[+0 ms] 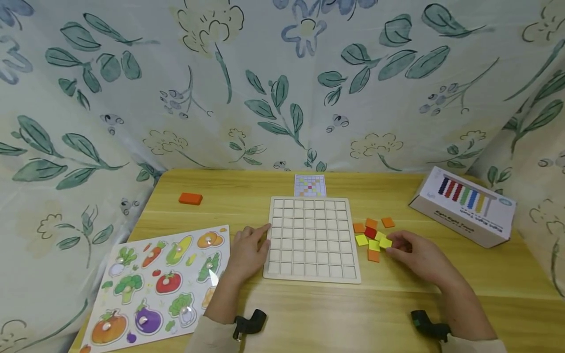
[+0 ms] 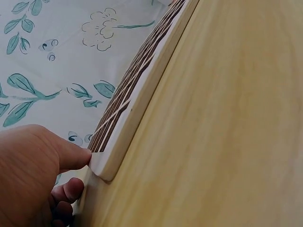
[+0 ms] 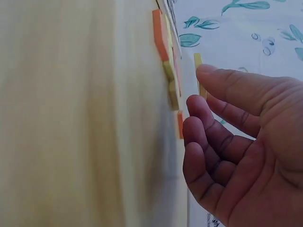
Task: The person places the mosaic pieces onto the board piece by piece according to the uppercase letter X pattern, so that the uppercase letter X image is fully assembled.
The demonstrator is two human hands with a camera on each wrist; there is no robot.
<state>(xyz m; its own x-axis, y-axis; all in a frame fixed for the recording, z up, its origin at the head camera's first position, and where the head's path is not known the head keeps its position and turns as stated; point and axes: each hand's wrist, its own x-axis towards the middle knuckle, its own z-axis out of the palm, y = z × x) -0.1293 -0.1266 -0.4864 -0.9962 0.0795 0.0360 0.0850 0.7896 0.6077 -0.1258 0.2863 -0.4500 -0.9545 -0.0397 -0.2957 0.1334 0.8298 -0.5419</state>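
Note:
A wooden grid board (image 1: 311, 240) with blank square cells lies flat in the middle of the table. My left hand (image 1: 247, 252) is at its left side, index fingertip and thumb against the frame; in the left wrist view the thumb (image 2: 71, 153) meets the board's corner. Between thumb and fingertips, my right hand (image 1: 421, 257) pinches a yellow square tile (image 1: 385, 242). That tile (image 3: 198, 61) appears edge-on in the right wrist view, raised off the table. Beside the board is a loose cluster of orange and yellow tiles (image 1: 373, 256) with one red tile (image 1: 370, 233).
A small pattern card (image 1: 310, 182) with coloured squares lies behind the board. At left is a vegetable puzzle board (image 1: 150, 306), with an orange block (image 1: 191, 198) farther back. A white box (image 1: 463, 206) with coloured stripes stands back right. Patterned fabric (image 1: 282, 88) hangs behind the table.

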